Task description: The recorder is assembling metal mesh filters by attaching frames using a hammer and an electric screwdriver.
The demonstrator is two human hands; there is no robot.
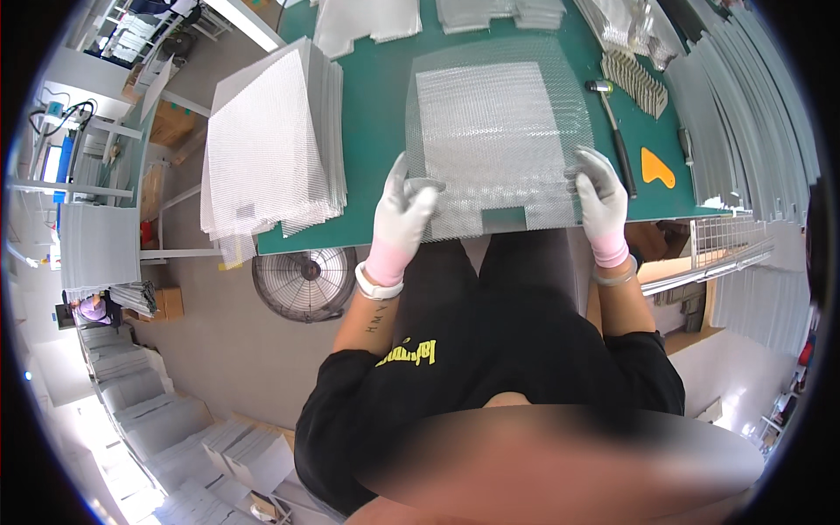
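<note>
On the green table (372, 105), one translucent mesh sheet (494, 144) lies flat near the middle of the near edge. One paler rectangle (486, 96) shows within it; I cannot tell if this is a second piece. One rectangular notch is at its near side.

Two gloved hands are at this sheet. The left hand (398, 217) is at its near left edge, with fingers partly bent and the thumb spread apart from them. The right hand (605, 208) is at the right edge, also with bent fingers. For both, I cannot tell whether the edge is pinched or only touched.

To the left stands one thick stack of sheets (267, 144), too many to count. At the far side lie at least two smaller groups of sheets (372, 19). To the right there are one hammer (617, 136) with black handle, one yellow scraper (657, 167) and one beige toothed bundle (634, 83). One round fan (306, 284) is on the floor, near and left.
</note>
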